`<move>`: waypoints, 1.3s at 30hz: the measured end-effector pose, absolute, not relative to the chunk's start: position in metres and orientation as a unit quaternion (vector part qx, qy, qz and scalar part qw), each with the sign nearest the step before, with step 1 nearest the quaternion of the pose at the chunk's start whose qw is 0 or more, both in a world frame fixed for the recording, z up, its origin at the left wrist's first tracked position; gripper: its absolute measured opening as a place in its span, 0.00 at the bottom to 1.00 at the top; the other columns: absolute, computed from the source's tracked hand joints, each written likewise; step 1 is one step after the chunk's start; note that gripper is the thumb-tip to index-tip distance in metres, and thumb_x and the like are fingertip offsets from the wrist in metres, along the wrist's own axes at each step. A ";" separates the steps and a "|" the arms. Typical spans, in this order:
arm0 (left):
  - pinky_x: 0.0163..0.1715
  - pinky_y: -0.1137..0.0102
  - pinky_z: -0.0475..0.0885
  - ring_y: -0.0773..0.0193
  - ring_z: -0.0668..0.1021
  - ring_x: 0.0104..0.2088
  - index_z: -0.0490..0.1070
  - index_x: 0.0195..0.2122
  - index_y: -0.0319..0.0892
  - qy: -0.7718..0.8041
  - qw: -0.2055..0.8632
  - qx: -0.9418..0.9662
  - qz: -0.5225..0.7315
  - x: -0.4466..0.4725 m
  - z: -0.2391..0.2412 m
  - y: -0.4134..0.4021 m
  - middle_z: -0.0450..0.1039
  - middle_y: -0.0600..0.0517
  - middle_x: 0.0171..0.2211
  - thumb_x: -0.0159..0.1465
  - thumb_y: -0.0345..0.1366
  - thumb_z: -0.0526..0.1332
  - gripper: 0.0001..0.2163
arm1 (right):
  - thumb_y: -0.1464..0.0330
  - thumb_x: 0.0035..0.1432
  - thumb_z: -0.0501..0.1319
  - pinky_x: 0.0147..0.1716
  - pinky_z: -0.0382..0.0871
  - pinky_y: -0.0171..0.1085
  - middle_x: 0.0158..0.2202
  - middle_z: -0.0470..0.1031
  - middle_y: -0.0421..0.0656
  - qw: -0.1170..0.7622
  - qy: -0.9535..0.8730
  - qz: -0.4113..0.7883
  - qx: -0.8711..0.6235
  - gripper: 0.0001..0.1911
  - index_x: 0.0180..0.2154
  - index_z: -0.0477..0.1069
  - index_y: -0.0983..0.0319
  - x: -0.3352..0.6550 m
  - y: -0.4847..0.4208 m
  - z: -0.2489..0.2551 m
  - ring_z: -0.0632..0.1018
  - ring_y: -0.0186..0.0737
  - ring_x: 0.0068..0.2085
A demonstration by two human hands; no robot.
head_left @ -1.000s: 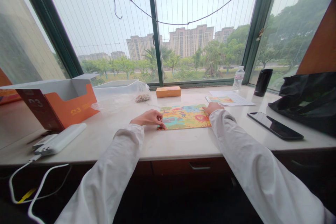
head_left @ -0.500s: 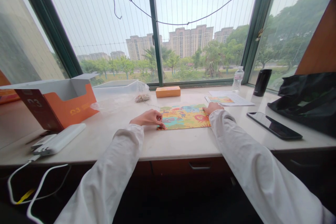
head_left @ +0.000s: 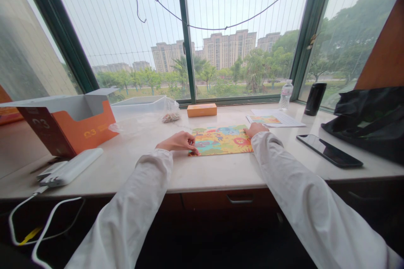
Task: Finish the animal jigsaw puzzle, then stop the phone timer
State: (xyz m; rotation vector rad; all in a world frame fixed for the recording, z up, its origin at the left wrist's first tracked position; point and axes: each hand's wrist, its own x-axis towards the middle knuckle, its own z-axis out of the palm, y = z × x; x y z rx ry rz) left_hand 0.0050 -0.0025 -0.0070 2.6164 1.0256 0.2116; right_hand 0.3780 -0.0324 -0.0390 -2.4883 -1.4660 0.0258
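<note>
A flat, colourful animal-picture puzzle (head_left: 221,141), with a lion at its right, lies on the pale tabletop in front of me. At its left edge, near the front corner, my left hand (head_left: 179,142) is closed with bent fingers pressed to the border. My right hand (head_left: 257,129) closes on the opposite edge, near the back right corner, with part of its fingers hidden by the hand itself. Behind my right hand lies a smaller printed picture (head_left: 264,119) in similar colours, on white paper (head_left: 285,118).
Near the window stand an orange box (head_left: 202,110), a clear plastic bin (head_left: 139,107) and a bag of small pieces (head_left: 171,117). An open carton (head_left: 85,128) and white power bank (head_left: 75,168) are left; a bottle (head_left: 285,96), black cylinder (head_left: 315,100), phone (head_left: 328,150) and black bag (head_left: 372,122) right.
</note>
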 end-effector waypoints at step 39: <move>0.24 0.70 0.51 0.69 0.64 0.24 0.72 0.23 0.41 0.365 0.165 0.914 0.073 0.005 -0.006 -0.003 0.66 0.56 0.20 0.46 0.60 0.71 0.24 | 0.52 0.63 0.57 0.51 0.67 0.46 0.56 0.73 0.56 0.118 -0.489 0.001 -0.864 0.28 0.55 0.73 0.64 0.377 -0.035 -0.036 0.74 0.53 0.57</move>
